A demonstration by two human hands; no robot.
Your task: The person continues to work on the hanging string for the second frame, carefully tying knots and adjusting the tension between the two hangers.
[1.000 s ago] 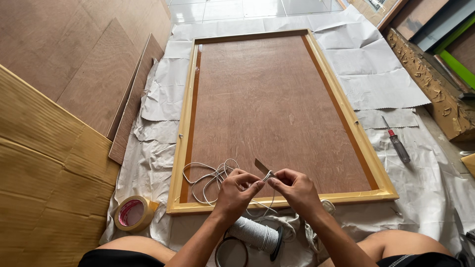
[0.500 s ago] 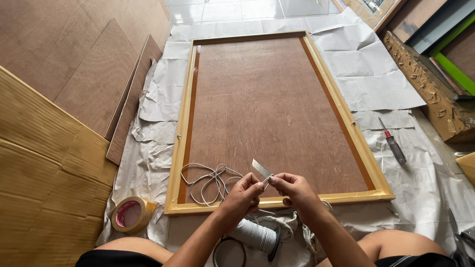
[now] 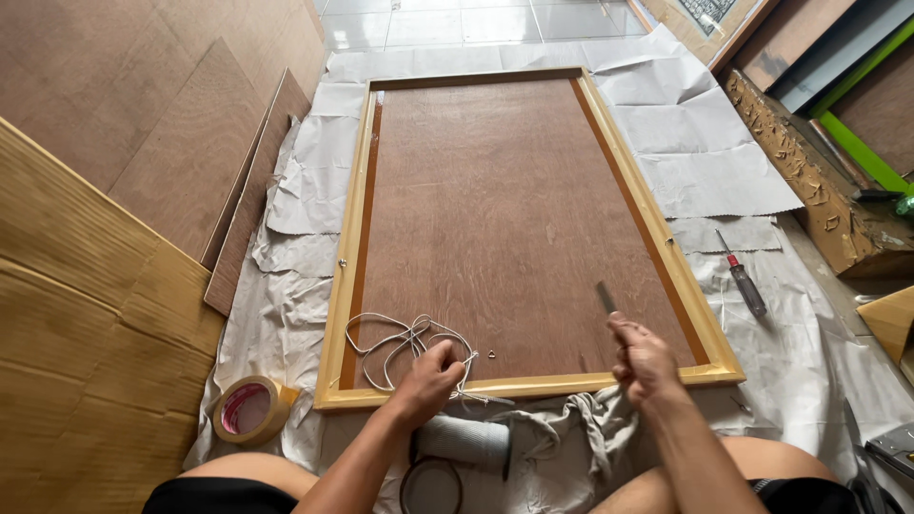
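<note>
Head view: person seated on the floor, knees at the near edge, both hands over the near rail of a picture frame.
Spool: grey cylinder (image 3: 464,442) lying on crumpled cloth (image 3: 571,433) between the knees, with a dark ring just in front of it.
Left hand: left hand (image 3: 430,375) curled shut, fingers pressed together around the cord, resting at the near rail.
Cord: white cord (image 3: 400,345) in loose loops on the backing board, running into the left fist.
Right hand: right hand (image 3: 645,357) closed, fingers clamped on the handle of a small blade (image 3: 606,297) that points away and upward.
Step, as judged: cutting or trimming the cord; the hands are apart, and whether the cord is already severed cannot be told.
Tape: roll of tape (image 3: 247,409) on the sheet, left of the frame's corner.
Screwdriver: red-handled screwdriver (image 3: 743,276) right of the frame.
Frame: yellow wooden frame (image 3: 349,247) around a brown board, on grey sheeting.
</note>
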